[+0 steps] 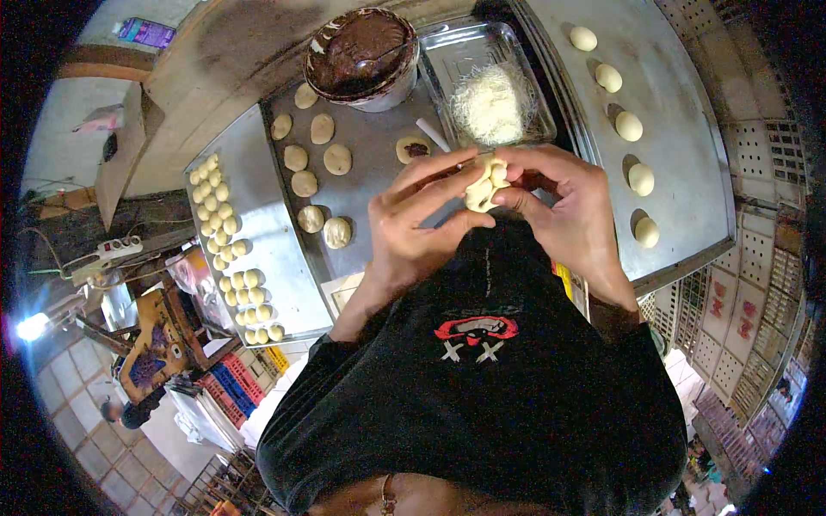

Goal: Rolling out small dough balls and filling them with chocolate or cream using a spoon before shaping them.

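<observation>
My left hand (406,211) and right hand (570,193) meet in front of my chest, fingertips closed on a single pale dough piece (486,185) held between them. The grip is narrow, thumbs below and fingers above; the dough surface is folded and uneven. Just beyond it, a mound of white shreds (492,103) lies in a rectangular metal pan (440,56). To the left of that pan stands a bucket (379,103) of dark brown paste (361,47). Flattened dough rounds (337,159) lie on the middle tray (370,138); one filled round (416,150) (the nearest to my left fingers) bears a dark dab at its centre. Small dough balls (256,295) sit clustered on the left tray (267,206), while five smooth balls (628,126) form a spaced line along the right tray (680,146).
</observation>
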`<state>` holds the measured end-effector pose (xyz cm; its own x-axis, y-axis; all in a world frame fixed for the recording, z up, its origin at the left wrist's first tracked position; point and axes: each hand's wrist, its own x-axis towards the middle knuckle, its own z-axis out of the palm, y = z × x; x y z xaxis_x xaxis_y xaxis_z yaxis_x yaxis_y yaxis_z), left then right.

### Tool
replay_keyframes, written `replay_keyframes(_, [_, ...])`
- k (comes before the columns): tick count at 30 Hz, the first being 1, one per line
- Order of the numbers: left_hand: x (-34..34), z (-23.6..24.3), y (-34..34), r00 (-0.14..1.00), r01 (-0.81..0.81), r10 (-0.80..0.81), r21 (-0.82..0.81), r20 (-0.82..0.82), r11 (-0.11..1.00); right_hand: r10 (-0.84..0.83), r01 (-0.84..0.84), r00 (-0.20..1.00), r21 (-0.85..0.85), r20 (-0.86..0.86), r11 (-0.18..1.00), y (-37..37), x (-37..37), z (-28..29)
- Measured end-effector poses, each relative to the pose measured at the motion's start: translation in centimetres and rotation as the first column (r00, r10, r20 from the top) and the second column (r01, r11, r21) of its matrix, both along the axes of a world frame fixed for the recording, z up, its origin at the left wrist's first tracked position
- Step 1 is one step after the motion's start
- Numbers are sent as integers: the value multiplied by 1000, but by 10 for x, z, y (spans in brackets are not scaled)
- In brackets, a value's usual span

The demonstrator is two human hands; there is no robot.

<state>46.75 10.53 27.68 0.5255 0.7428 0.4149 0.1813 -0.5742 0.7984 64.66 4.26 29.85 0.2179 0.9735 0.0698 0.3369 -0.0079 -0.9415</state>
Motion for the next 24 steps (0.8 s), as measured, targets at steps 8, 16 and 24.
replay_keyframes(8, [2, -22, -2, 964, 72, -79, 39, 256, 997, 98, -161, 963, 243, 250, 957, -4, 0, 4])
replay_keyframes(16, [19, -13, -25, 968, -103, 119, -83, 220, 991, -2, -72, 970, 296, 242, 952, -1, -10, -1])
replay_keyframes(24, [28, -23, -29, 893, -216, 254, -144, 370, 966, -25, -146, 923, 408, 384, 901, -3, -15, -11])
